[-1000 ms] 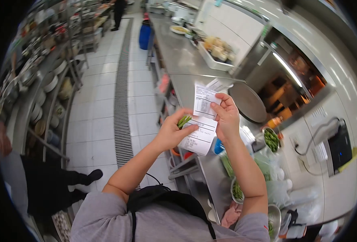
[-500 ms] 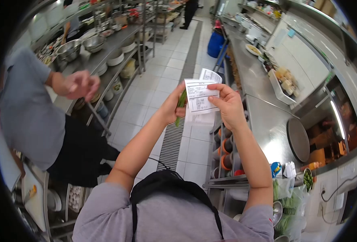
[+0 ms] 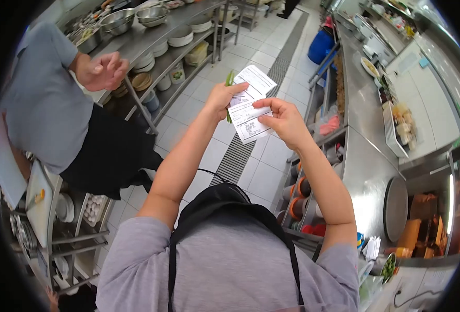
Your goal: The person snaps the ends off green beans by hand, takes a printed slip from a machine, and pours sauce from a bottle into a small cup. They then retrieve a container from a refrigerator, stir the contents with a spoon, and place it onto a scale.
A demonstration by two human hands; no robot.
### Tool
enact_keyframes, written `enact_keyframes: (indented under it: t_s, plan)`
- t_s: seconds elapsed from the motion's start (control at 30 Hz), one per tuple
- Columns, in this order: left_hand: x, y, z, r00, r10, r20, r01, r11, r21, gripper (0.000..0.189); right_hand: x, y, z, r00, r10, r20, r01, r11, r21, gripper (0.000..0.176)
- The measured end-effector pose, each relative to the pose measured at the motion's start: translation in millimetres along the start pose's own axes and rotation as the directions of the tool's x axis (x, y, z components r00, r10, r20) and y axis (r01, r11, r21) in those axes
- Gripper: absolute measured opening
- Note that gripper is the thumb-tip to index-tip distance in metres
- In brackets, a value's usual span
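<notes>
My left hand [image 3: 222,100] is closed around some thin green stalks [image 3: 229,79], whose kind I cannot make out. Its thumb also pins a printed paper slip [image 3: 258,80] that fans out to the right. Between thumb and fingers, my right hand [image 3: 284,122] pinches a second printed slip [image 3: 250,126], lower and nearer to me, overlapping the first. Both slips carry rows of small dark text. Both hands are held out in front of my chest, above the tiled floor.
A co-worker in a grey shirt [image 3: 48,99] stands close on my left, one hand [image 3: 102,71] raised. Steel shelves with bowls [image 3: 117,22] run behind. Along my right is a steel counter [image 3: 365,156] with a round dark tray [image 3: 396,208]. A blue barrel [image 3: 321,47] stands further ahead.
The slips, overlapping before, are now drawn apart, with the left hand's slip higher and the right hand's lower. My view has turned left and down.
</notes>
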State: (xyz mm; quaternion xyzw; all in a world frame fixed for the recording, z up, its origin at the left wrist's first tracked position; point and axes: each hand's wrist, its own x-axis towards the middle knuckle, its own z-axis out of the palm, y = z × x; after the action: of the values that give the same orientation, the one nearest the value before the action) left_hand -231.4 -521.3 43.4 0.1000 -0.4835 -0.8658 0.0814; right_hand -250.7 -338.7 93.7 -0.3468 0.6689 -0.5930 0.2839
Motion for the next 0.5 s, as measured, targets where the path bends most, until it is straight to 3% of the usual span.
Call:
enact_keyframes:
  t_s: [0.03,0.07,0.1,0.17,0.2,0.23,0.27,0.33,0.4,0.5]
  plan:
    - [4.2,-4.6,-5.9,0.999,-0.025,-0.048,0.021,0.995,-0.093,0.027,6.1,6.1,2.4,0.993,-0.101,-0.056,0.107,0.987,0.12,0.026]
    - [7.6,-11.2,-12.3,0.994,-0.055,-0.091,0.038,0.982,-0.187,0.028,10.9,5.6,5.0,0.994,-0.102,-0.032,0.105,0.987,0.124,0.026]
    - [16.2,-29.7,-25.3,0.993,-0.047,-0.113,0.025,0.982,-0.189,0.028,15.0,3.2,8.5,0.992,-0.048,-0.119,0.071,0.979,0.192,0.025]
    - [45.2,-82.7,-61.9,0.994,-0.077,-0.078,0.043,0.926,-0.374,0.026,29.6,11.5,25.6,0.97,-0.006,-0.244,0.075,0.958,0.277,0.028]
    - [44.1,-86.5,-65.1,0.994,-0.09,-0.057,0.053,0.885,-0.462,0.027,37.1,21.0,35.2,0.984,0.018,-0.18,0.054,0.922,0.384,0.022]
    - [35.0,-91.1,-75.1,0.987,-0.153,-0.053,0.123,0.923,-0.365,0.024,46.5,31.1,47.9,0.986,0.057,-0.158,0.017,0.903,0.429,0.019]
    - [32.5,-104.9,-70.0,0.984,-0.046,-0.173,-0.016,0.94,-0.341,0.018,56.7,39.7,61.8,0.986,0.097,-0.137,-0.021,0.882,0.472,0.017]
    - [28.3,-114.3,-63.4,0.97,-0.029,-0.242,-0.056,0.938,-0.341,0.018,72.2,50.6,89.5,0.994,0.031,-0.104,0.024,0.873,0.487,0.016]
    - [29.5,-117.0,-65.8,0.981,-0.047,-0.189,-0.03,0.923,-0.383,0.017,81.5,51.2,103.9,0.995,-0.047,-0.087,0.085,0.86,0.503,0.016]
    - [31.7,-117.3,-80.0,0.998,-0.06,-0.032,0.039,0.894,-0.445,0.017,91.4,46.7,109.6,0.979,-0.174,0.102,0.091,0.835,0.543,0.022]
